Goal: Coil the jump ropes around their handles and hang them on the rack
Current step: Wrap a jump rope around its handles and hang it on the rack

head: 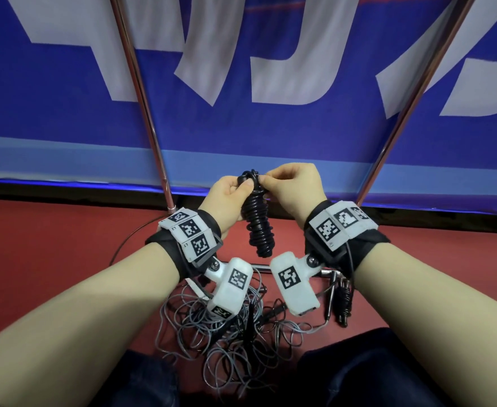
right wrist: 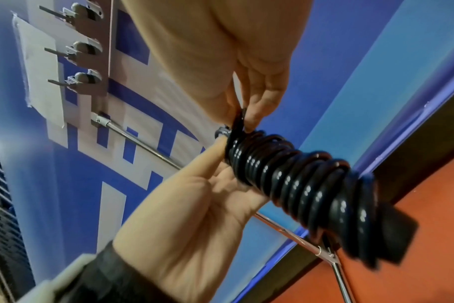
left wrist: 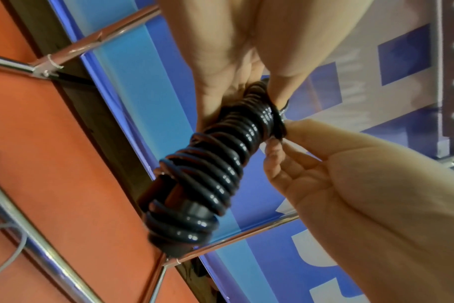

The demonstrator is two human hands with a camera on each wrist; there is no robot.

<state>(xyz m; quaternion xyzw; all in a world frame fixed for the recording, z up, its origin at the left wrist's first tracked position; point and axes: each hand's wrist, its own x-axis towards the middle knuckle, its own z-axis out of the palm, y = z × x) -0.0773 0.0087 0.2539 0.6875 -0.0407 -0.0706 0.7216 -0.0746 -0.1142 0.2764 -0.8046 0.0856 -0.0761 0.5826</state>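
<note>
A black jump rope [head: 256, 218], coiled tightly around its handles, hangs upright between my hands above the red floor. My left hand [head: 241, 188] grips the bundle's upper part, thumb across the coils [left wrist: 220, 164]. My right hand [head: 264, 178] pinches the last black turn at the top of the bundle [right wrist: 240, 121]. In the left wrist view the right hand's fingertips [left wrist: 275, 141] touch the top coil. The bottom handle end [right wrist: 392, 235] sticks out free. The rack's hooks [right wrist: 86, 45] sit on a panel on the blue banner, apart from both hands.
Two chrome rack poles [head: 141, 98] [head: 411, 98] slant up against the banner, joined by a floor bar [head: 326, 271]. A loose tangle of grey ropes [head: 226, 333] lies in front of my knees. Another coiled dark rope [head: 344, 301] lies by the bar.
</note>
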